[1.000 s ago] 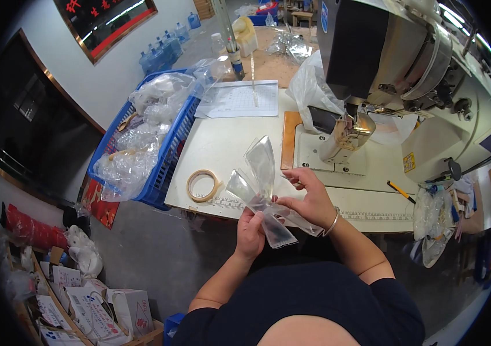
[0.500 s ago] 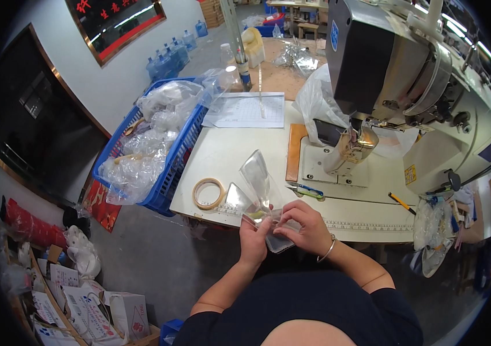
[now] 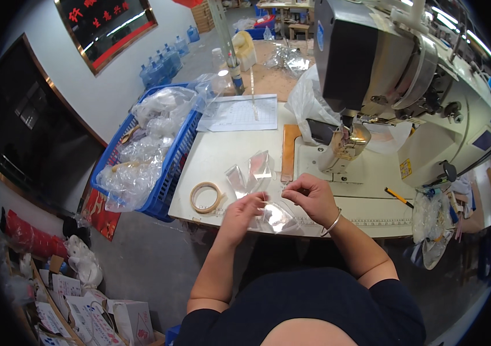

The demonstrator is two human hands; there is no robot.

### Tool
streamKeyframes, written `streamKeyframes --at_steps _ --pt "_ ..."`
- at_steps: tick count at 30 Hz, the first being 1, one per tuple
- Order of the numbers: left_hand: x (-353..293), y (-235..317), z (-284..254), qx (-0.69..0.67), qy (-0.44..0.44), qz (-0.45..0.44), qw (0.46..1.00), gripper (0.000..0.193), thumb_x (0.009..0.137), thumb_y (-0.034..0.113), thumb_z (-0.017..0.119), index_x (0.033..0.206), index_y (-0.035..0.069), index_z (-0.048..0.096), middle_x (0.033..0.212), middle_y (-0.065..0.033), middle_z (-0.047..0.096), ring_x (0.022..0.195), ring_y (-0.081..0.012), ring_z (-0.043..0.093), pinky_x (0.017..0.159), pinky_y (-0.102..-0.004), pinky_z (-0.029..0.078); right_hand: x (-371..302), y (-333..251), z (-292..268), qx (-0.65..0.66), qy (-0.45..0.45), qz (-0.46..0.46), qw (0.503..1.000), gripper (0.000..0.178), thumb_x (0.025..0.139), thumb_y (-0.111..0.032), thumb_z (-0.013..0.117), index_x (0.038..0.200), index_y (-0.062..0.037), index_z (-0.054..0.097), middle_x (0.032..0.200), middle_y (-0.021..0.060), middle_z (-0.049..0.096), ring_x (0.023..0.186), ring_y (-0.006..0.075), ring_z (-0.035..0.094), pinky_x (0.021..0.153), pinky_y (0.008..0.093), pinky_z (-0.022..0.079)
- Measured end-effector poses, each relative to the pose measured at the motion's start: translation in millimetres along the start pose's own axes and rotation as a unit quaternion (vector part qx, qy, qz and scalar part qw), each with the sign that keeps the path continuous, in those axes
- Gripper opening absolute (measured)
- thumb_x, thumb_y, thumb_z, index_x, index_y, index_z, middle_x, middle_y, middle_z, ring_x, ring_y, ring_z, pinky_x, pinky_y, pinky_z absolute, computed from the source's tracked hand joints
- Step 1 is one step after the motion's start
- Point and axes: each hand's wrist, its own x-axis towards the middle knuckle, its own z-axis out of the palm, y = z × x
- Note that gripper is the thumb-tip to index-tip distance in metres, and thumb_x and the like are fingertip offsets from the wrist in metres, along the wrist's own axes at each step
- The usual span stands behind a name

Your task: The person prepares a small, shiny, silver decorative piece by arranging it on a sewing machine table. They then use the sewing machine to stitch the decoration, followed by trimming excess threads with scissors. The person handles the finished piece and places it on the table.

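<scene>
A clear, shiny plastic piece (image 3: 260, 166) with several flaps lies at the front edge of the white table, its lower part spread between my hands. My left hand (image 3: 242, 215) is closed on it, fingers bent over its middle. To the right, my right hand (image 3: 316, 202) is raised just over the table with thumb and fingers pinched together. What that pinch holds, if anything, is too small to make out. The right hand covers the place where the thread snips lay. A roll of tan tape (image 3: 205, 198) lies left of my left hand.
A sewing machine (image 3: 349, 63) stands at the right, an orange-brown strip (image 3: 289, 153) beside its base. A blue basket (image 3: 170, 173) of clear plastic sits left. A paper sheet (image 3: 239, 112) lies at the back. A ruler strip (image 3: 372, 221) runs along the front edge, near a yellow pen (image 3: 399, 197).
My hands have moved apart and forward over the table. The plastic piece has gone from being held up between both hands to resting lower on the tabletop. The snips are now hidden.
</scene>
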Motion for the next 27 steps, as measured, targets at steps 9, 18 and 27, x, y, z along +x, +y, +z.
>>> streamKeyframes --at_steps 9,18,27 --pt "-3 -5 17 -0.084 0.009 -0.050 0.995 0.018 0.080 0.005 0.068 0.096 -0.003 0.065 0.078 -0.0072 0.066 0.064 -0.0083 0.059 0.060 -0.0195 0.049 -2 -5 -19 0.055 -0.121 0.138 0.982 0.011 0.075 -0.010 0.072 0.077 0.0004 0.068 0.071 0.0036 0.064 0.064 0.0069 0.057 0.060 0.0212 0.047" --pt "-9 -14 11 0.036 0.027 -0.043 0.998 0.013 0.072 0.005 0.075 0.076 -0.001 0.065 0.068 -0.0047 0.064 0.058 -0.0055 0.055 0.053 -0.0175 0.043 -8 2 -25 -0.069 -0.129 0.096 0.985 0.016 0.072 -0.016 0.074 0.074 -0.0021 0.067 0.064 0.0029 0.062 0.055 0.0065 0.051 0.053 0.0227 0.043" --pt "-6 -18 2 0.375 -0.053 0.218 0.900 0.039 0.069 0.022 0.076 0.102 0.005 0.063 0.103 -0.0098 0.062 0.102 -0.0243 0.053 0.087 -0.0403 0.039 4 -10 -48 0.043 -0.049 0.099 0.993 0.012 0.079 -0.012 0.069 0.077 -0.0028 0.063 0.065 -0.0007 0.060 0.056 0.0051 0.054 0.050 0.0189 0.043"
